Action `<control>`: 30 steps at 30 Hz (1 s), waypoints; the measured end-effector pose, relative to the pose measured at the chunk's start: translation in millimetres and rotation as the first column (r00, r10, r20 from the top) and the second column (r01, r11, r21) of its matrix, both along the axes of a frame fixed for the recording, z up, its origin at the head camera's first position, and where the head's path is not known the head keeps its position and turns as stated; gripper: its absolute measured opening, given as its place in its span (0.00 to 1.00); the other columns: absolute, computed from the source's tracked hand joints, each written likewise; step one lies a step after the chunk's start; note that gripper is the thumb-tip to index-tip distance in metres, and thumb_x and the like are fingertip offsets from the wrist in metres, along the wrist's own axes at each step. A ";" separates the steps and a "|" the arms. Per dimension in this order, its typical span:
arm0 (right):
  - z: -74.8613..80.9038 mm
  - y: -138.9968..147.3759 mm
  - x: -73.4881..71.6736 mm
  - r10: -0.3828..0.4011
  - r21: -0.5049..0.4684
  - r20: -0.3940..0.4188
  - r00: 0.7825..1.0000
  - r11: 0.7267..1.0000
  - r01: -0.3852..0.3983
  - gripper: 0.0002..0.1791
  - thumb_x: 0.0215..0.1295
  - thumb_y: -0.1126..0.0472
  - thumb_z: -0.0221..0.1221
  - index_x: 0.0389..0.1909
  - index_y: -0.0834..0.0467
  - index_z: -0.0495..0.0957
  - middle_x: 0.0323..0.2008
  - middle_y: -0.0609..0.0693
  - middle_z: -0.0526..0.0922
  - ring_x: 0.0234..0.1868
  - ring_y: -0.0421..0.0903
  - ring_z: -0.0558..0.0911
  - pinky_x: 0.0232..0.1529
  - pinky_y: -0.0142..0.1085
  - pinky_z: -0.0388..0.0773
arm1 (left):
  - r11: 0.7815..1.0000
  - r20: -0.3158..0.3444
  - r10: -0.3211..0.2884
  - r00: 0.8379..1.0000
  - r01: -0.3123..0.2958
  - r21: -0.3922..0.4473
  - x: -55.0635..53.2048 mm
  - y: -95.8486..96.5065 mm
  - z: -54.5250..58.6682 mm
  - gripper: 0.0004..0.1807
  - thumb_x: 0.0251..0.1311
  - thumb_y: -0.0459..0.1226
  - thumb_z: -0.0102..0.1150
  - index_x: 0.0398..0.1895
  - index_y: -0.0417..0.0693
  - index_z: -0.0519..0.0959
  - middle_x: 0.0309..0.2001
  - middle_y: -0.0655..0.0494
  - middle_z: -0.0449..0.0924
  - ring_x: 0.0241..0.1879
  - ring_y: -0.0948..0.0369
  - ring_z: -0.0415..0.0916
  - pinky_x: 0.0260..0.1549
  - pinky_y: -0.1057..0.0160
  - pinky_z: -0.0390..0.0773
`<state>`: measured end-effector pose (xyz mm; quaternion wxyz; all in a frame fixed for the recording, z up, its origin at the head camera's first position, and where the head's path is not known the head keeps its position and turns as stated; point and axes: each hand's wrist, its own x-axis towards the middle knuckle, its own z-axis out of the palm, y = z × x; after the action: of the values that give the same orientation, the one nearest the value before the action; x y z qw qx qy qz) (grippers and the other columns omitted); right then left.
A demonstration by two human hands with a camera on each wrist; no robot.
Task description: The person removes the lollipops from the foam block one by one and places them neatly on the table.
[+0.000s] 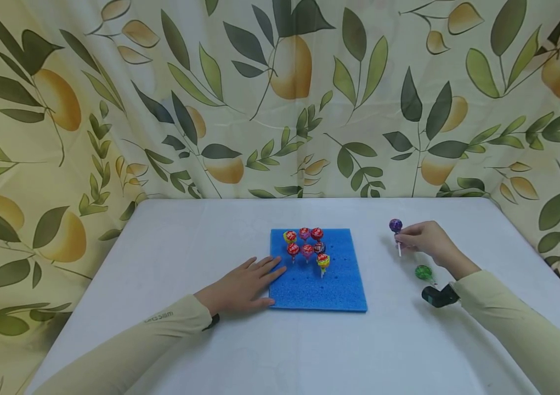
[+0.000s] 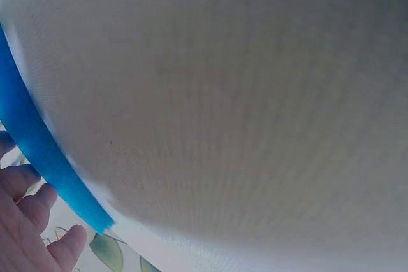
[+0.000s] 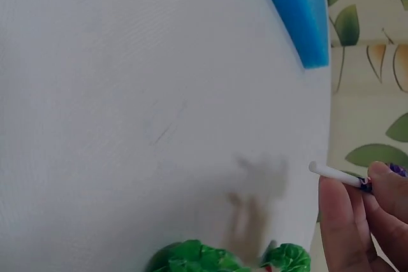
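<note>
Between thumb and fingers my right hand (image 1: pixel 426 241) pinches a purple-wrapped lollipop (image 1: pixel 395 225), held above the table with its white stick pointing down. In the right wrist view the bare stick end (image 3: pixel 331 174) juts out past the fingertips. My left hand (image 1: pixel 242 285) lies with fingers spread on the left edge of a blue foam board (image 1: pixel 329 299). Several lollipops (image 1: pixel 306 251) in red, pink, dark and yellow wrappers stand upright in that board, grouped toward its upper left. A green-wrapped lollipop (image 1: pixel 424 272) lies on the table below my right hand.
Small dark holes (image 1: pixel 336 274) dot the foam beside the standing lollipops. A white cloth covers the table (image 1: pixel 201 236). Behind and to the left hangs a curtain (image 1: pixel 280 137) printed with leaves and fruit. A black wrist camera (image 1: pixel 440 296) sits beneath the right sleeve.
</note>
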<state>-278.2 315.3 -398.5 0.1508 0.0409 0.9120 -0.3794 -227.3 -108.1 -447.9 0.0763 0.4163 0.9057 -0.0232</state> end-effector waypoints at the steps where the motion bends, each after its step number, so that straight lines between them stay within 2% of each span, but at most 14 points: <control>1: -0.8 0.9 -0.1 -0.003 0.003 0.004 1.000 1.000 0.003 0.24 0.66 0.58 0.56 0.53 0.75 0.72 0.34 0.53 0.86 0.32 0.38 0.81 0.40 0.35 0.83 | 1.000 0.000 0.001 1.000 -0.001 -0.001 -0.1 0.0 0.0 0.41 0.64 0.64 0.37 0.75 0.58 0.45 0.76 0.56 0.42 0.75 0.56 0.41 0.71 0.49 0.51; 8: -4.8 2.5 0.1 -0.023 0.009 0.028 0.999 1.000 0.023 0.24 0.65 0.59 0.57 0.52 0.75 0.72 0.33 0.52 0.86 0.30 0.37 0.82 0.37 0.33 0.82 | 1.000 0.019 0.015 1.000 -0.015 -0.003 -0.4 -0.3 0.1 0.41 0.64 0.64 0.36 0.75 0.59 0.44 0.76 0.57 0.41 0.76 0.57 0.40 0.72 0.49 0.49; 16: -7.6 1.3 0.5 -0.031 0.004 0.047 0.998 1.000 0.031 0.23 0.64 0.60 0.58 0.52 0.75 0.72 0.34 0.55 0.85 0.28 0.37 0.81 0.34 0.30 0.81 | 1.000 0.016 0.015 1.000 -0.015 -0.002 -0.3 -0.7 -1.4 0.41 0.64 0.64 0.37 0.75 0.59 0.44 0.76 0.57 0.41 0.76 0.57 0.40 0.72 0.49 0.50; 23: -9.9 -1.8 -1.4 -0.032 0.045 0.070 0.997 0.999 0.028 0.22 0.64 0.60 0.58 0.51 0.74 0.74 0.39 0.61 0.82 0.29 0.39 0.79 0.34 0.30 0.80 | 1.000 -0.001 0.010 1.000 -0.010 -0.010 -1.1 -0.3 -2.6 0.41 0.63 0.64 0.37 0.75 0.59 0.44 0.76 0.57 0.41 0.76 0.56 0.41 0.71 0.49 0.51; 30: -12.0 -1.9 -3.3 -0.022 0.048 0.084 0.996 0.999 0.018 0.19 0.63 0.62 0.58 0.48 0.74 0.76 0.36 0.59 0.81 0.28 0.40 0.79 0.32 0.30 0.80 | 1.000 0.009 0.018 1.000 -0.018 -0.016 -0.5 1.0 -0.6 0.41 0.63 0.64 0.37 0.75 0.59 0.44 0.76 0.57 0.41 0.76 0.56 0.41 0.72 0.49 0.50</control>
<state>-281.5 313.4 -410.5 0.1845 0.0696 0.9130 -0.3571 -227.8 -107.1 -448.5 0.0839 0.4077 0.9088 -0.0276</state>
